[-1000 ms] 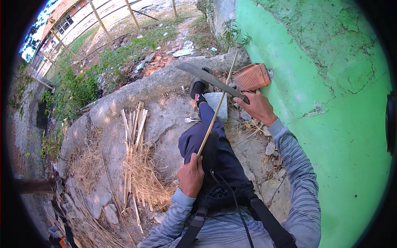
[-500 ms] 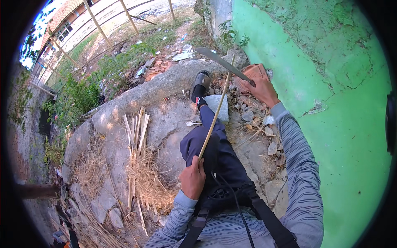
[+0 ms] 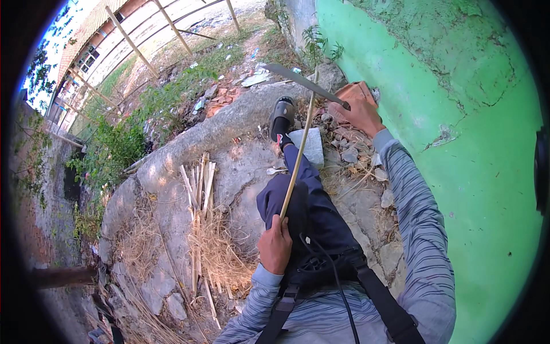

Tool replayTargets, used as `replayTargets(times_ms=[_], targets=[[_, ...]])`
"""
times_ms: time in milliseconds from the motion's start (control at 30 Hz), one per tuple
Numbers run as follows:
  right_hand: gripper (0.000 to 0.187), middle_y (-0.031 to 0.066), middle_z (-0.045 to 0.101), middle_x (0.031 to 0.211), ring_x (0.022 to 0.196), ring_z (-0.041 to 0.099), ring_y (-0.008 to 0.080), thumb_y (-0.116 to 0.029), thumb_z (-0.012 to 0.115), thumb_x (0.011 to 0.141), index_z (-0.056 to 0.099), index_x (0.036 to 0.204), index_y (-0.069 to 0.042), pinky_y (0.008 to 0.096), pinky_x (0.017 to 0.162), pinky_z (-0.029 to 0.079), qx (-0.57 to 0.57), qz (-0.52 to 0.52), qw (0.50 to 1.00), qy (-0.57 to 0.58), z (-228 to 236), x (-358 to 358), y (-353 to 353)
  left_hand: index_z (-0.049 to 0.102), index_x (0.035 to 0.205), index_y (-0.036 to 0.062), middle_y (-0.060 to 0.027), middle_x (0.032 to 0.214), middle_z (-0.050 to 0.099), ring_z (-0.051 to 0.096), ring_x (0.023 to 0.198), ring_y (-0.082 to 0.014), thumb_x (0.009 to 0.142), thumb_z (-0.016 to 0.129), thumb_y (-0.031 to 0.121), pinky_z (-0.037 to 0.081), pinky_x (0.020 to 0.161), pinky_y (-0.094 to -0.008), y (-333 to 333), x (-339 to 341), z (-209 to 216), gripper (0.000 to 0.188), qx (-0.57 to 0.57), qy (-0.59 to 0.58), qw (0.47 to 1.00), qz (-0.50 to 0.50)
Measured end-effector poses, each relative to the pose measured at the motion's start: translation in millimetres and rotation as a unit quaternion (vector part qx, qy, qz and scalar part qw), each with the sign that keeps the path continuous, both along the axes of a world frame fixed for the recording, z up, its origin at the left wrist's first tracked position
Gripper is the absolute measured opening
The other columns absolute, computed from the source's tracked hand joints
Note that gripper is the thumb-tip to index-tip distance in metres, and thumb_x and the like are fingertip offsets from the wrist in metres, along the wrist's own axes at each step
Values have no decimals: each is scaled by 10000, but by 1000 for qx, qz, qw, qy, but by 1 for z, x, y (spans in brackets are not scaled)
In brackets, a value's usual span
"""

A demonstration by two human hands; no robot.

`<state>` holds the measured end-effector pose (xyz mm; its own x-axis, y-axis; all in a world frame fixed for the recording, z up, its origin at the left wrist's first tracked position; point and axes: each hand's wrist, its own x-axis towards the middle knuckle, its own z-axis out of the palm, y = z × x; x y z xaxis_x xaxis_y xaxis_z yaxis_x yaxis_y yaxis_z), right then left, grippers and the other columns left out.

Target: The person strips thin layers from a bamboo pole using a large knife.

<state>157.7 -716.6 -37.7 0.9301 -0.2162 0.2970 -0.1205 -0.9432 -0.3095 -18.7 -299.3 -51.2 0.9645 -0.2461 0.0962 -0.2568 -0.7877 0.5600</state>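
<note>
My left hand (image 3: 275,246) is closed round the near end of a long, thin bamboo strip (image 3: 299,157). The strip slants forward past my bent knee (image 3: 283,195), its far end near the stone edge. In my right hand (image 3: 362,116), by the green wall, is a machete (image 3: 295,79) with a dull grey blade; the fingers wrap its handle, which is mostly hidden. The blade points left and crosses the strip close to its far end. Whether its edge bites into the strip I cannot tell.
Left of my leg lie split bamboo strips (image 3: 200,183) and a heap of pale shavings (image 3: 220,246). A pale block (image 3: 307,146) sits by my sandalled foot (image 3: 282,112). Bricks (image 3: 356,92) and rubble border the green wall (image 3: 475,189). A raised stone edge (image 3: 189,146) curves ahead.
The view has shifted slightly. My right hand and the machete have moved a little left, and the strip's far end has swung slightly left too. Both hands keep their grip.
</note>
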Motion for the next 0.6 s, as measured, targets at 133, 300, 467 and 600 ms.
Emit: replayTargets(times_ms=[133, 300, 467, 600], targets=[[743, 145, 667, 652, 630, 694, 345, -726, 537, 969, 739, 824, -25, 491, 589, 517, 11, -27, 997, -69, -3, 16, -13, 540, 958, 92, -244, 626, 599, 601, 570, -480, 1063, 579, 257, 404, 493, -581, -4, 3, 3, 200, 8, 9, 1000, -11], [725, 183, 652, 659, 648, 682, 372, -712, 559, 965, 737, 889, -13, 495, 617, 524, 114, 36, 992, 33, 2, -40, 66, 548, 934, 69, -249, 626, 592, 601, 573, -477, 1055, 595, 234, 392, 495, -576, 4, 2, -1, 209, -28, 27, 999, -3], [710, 128, 627, 629, 579, 664, 336, -746, 582, 930, 656, 849, -45, 485, 554, 501, 22, 139, 987, 83, -4, -135, 115, 546, 935, 62, -249, 626, 586, 600, 571, -469, 1064, 581, 224, 393, 499, -563, 0, 2, -5, 210, -25, 38, 999, 0], [693, 122, 616, 577, 561, 677, 347, -761, 558, 930, 640, 858, -77, 468, 514, 513, -30, 220, 973, 67, -9, -155, 126, 536, 954, 72, -245, 618, 594, 604, 554, -471, 1066, 579, 254, 412, 492, -577, 10, 7, -12, 218, -62, 48, 997, -25]])
